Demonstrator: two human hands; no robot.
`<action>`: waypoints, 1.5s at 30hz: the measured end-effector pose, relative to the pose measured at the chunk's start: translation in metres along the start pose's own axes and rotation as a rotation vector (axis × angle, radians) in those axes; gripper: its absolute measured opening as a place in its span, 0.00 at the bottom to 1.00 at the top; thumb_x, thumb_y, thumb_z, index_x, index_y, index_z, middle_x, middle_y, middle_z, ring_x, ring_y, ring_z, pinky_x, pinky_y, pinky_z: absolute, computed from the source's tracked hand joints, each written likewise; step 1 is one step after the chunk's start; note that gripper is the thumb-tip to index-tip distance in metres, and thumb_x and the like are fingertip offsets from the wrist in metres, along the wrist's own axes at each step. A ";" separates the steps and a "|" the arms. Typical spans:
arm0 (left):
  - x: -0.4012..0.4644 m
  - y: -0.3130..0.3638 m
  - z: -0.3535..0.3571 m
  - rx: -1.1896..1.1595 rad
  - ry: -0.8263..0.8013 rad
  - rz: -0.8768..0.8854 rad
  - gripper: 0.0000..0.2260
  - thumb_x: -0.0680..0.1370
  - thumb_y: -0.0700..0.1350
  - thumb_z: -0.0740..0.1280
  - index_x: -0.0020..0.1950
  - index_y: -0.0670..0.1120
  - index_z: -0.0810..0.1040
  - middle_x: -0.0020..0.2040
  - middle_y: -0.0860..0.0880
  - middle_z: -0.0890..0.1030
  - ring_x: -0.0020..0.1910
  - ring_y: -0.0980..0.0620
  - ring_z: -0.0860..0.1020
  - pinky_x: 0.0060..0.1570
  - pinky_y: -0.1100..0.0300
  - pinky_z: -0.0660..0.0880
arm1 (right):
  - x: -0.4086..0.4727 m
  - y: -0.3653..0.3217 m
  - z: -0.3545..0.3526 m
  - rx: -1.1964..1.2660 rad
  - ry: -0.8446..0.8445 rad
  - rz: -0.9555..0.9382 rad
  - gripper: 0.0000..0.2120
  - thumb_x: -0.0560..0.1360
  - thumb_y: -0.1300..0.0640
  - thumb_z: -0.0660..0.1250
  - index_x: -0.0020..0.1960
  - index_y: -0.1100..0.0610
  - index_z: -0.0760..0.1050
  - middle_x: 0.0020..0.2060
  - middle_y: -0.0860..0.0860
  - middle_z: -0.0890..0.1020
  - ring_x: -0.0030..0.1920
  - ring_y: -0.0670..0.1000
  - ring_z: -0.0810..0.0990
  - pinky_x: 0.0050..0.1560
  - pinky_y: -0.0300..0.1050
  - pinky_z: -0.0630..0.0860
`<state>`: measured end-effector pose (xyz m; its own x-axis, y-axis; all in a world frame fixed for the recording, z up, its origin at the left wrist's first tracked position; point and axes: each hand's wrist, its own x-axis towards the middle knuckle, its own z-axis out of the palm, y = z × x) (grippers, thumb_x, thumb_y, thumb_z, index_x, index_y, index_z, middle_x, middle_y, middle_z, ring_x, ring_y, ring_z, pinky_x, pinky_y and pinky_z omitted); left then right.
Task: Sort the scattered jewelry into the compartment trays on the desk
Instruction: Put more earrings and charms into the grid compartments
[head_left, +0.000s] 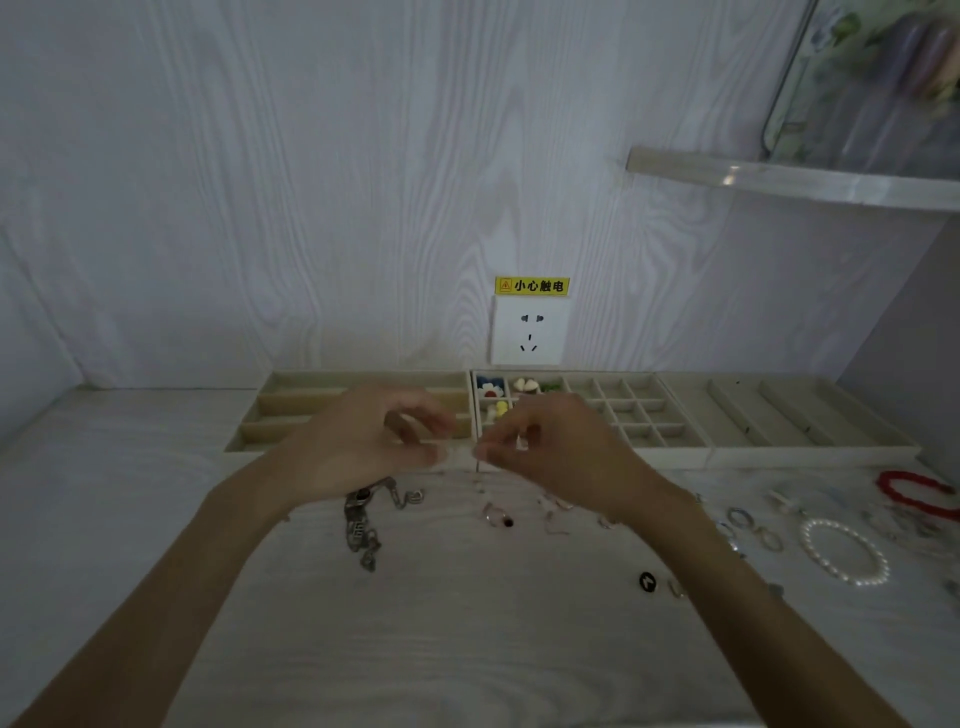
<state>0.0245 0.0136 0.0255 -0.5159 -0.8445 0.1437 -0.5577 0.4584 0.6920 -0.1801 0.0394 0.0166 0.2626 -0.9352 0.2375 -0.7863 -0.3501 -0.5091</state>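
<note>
Barely begun, by the look of it: only a few bright pieces (500, 396) in the left cells of the small-cell tray (636, 415), the long-slot tray (291, 410) and the ridged tray (779, 415) apparently bare. Plenty left on the desk (467, 623): dark chain (361, 525) beneath the left hand (363, 441), small rings (498, 514) below both, pearl bracelet (841, 552) and red bracelet (914, 493) well right. Right hand (545, 441) opposite, fingertips nearly meeting, both curled as if pinching something fine; blurred, cannot tell what.
</note>
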 end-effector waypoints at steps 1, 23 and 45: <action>0.005 0.004 0.001 -0.036 -0.020 0.006 0.10 0.72 0.45 0.72 0.48 0.60 0.79 0.45 0.61 0.82 0.43 0.64 0.79 0.43 0.73 0.73 | -0.001 0.001 -0.008 0.017 0.012 0.006 0.07 0.72 0.46 0.69 0.46 0.46 0.83 0.32 0.37 0.76 0.35 0.32 0.72 0.33 0.30 0.65; 0.134 0.004 0.071 -0.076 -0.254 0.140 0.05 0.71 0.44 0.74 0.43 0.53 0.82 0.39 0.59 0.83 0.40 0.65 0.80 0.40 0.73 0.71 | 0.045 0.092 -0.065 0.010 -0.324 0.238 0.01 0.68 0.51 0.74 0.38 0.47 0.83 0.24 0.35 0.77 0.27 0.33 0.74 0.28 0.26 0.66; 0.138 0.001 0.048 0.308 -0.204 0.168 0.12 0.75 0.47 0.67 0.45 0.68 0.79 0.42 0.68 0.79 0.44 0.65 0.76 0.44 0.62 0.75 | 0.052 0.099 -0.071 -0.170 -0.467 0.142 0.07 0.71 0.50 0.70 0.42 0.36 0.81 0.33 0.37 0.79 0.34 0.37 0.76 0.38 0.35 0.72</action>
<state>-0.0784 -0.0893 0.0123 -0.7178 -0.6925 0.0724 -0.6070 0.6733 0.4221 -0.2841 -0.0400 0.0372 0.3379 -0.9105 -0.2382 -0.9019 -0.2409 -0.3586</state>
